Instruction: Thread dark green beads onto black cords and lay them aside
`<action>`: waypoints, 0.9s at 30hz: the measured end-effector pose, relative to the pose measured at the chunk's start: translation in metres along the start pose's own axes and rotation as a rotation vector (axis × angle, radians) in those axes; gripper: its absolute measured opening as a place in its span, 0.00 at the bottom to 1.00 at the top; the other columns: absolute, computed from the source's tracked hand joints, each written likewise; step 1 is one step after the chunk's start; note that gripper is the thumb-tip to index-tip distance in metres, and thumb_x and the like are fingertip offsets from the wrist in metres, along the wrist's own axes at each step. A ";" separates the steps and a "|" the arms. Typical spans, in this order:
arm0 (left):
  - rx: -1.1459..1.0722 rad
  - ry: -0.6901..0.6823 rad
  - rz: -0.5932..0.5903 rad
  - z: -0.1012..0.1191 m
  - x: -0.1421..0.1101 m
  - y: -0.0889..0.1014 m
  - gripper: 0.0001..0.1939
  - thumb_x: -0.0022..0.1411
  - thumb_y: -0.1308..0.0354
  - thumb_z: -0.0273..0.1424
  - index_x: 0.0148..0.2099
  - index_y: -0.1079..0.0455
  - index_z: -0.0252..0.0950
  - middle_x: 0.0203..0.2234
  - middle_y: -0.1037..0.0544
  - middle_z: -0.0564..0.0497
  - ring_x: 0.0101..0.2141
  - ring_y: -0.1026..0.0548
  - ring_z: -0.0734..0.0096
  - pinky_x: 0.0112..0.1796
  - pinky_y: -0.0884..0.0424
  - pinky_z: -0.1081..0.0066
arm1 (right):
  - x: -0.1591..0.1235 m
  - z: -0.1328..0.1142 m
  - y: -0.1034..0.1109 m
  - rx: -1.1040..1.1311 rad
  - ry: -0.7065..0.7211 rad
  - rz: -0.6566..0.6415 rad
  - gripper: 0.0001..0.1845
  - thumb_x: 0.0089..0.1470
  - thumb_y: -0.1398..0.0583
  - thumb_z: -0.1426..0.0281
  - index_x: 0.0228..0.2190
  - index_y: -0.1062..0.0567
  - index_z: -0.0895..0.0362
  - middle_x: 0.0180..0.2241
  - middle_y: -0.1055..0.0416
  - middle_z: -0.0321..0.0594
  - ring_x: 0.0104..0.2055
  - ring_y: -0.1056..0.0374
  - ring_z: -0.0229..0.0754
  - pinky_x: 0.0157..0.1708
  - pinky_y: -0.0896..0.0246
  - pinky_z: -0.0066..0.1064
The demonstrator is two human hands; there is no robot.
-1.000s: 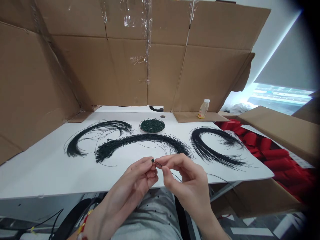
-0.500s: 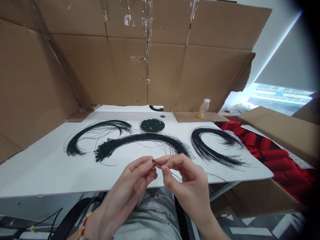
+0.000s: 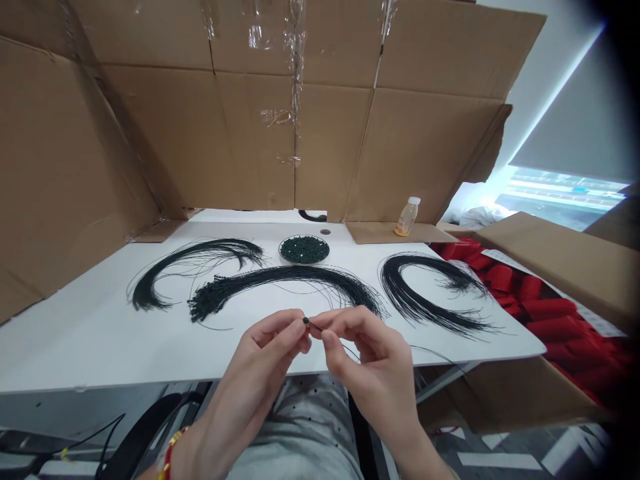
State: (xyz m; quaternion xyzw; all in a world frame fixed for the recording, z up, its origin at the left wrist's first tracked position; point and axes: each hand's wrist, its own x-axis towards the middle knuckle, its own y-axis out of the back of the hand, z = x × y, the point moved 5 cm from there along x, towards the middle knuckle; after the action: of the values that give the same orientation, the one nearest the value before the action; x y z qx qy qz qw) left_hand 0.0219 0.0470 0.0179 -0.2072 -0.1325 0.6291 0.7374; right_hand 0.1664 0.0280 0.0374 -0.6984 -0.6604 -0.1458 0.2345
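Observation:
Between its thumb and forefinger, my left hand [image 3: 270, 360] pinches a small dark green bead [image 3: 306, 321]. My right hand [image 3: 373, 357] is closed on a thin black cord [image 3: 316, 327] that meets the bead; the cord's loose length trails off to the right. Just beyond my hands lies a bundle of black cords [image 3: 300, 275] with dark beads clustered at its left end [image 3: 206, 301]. A round dish [image 3: 304, 263] behind it is full of small dark green beads [image 3: 304, 249].
More black cord bundles lie curved at left [image 3: 160, 270] and right [image 3: 405, 287] on the white table [image 3: 125, 353]. A small bottle [image 3: 407, 217] stands at the back right. Cardboard walls [image 3: 240, 140] enclose the back and left. Red rolls [image 3: 550, 310] fill a box on the right.
Both hands stay nearly in place over the table's front edge. The left fingers have shifted slightly, and the bead shows a little more clearly between them.

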 end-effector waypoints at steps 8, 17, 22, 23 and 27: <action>0.026 -0.044 0.012 0.000 0.000 -0.005 0.11 0.56 0.26 0.37 0.31 0.20 0.36 0.26 0.27 0.53 0.32 0.32 0.72 0.39 0.30 0.76 | 0.001 0.001 -0.001 0.060 -0.042 0.025 0.07 0.58 0.34 0.74 0.29 0.24 0.54 0.36 0.18 0.40 0.36 0.21 0.42 0.41 0.22 0.33; 0.055 -0.144 0.024 0.003 0.001 -0.011 0.13 0.58 0.29 0.36 0.27 0.24 0.35 0.24 0.32 0.54 0.32 0.34 0.72 0.37 0.33 0.77 | 0.002 0.003 -0.002 0.087 -0.005 -0.011 0.07 0.61 0.34 0.74 0.30 0.23 0.54 0.38 0.18 0.38 0.37 0.21 0.38 0.42 0.23 0.28; 0.025 -0.092 0.011 -0.001 0.003 -0.009 0.12 0.57 0.28 0.37 0.29 0.22 0.35 0.25 0.30 0.53 0.31 0.34 0.71 0.37 0.32 0.75 | 0.005 0.006 0.001 0.103 -0.026 0.011 0.06 0.59 0.34 0.74 0.30 0.23 0.54 0.36 0.18 0.38 0.35 0.21 0.39 0.40 0.22 0.28; 0.036 -0.098 0.005 0.000 0.003 -0.009 0.12 0.58 0.28 0.38 0.29 0.22 0.35 0.25 0.30 0.53 0.31 0.34 0.71 0.37 0.32 0.75 | 0.006 0.006 0.001 0.100 -0.028 0.009 0.07 0.59 0.34 0.74 0.29 0.23 0.55 0.35 0.19 0.39 0.35 0.21 0.40 0.40 0.22 0.29; 0.103 -0.129 -0.051 0.002 0.003 -0.011 0.13 0.62 0.32 0.37 0.28 0.24 0.35 0.25 0.33 0.54 0.32 0.35 0.71 0.37 0.34 0.76 | 0.004 0.004 0.000 0.095 -0.044 -0.014 0.07 0.60 0.34 0.72 0.29 0.24 0.55 0.37 0.19 0.40 0.36 0.22 0.41 0.40 0.22 0.32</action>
State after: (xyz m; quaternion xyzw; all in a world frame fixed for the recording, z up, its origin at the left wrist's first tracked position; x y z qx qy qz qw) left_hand 0.0305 0.0486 0.0247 -0.1245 -0.1523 0.6280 0.7529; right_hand 0.1665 0.0340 0.0360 -0.6849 -0.6764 -0.1006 0.2518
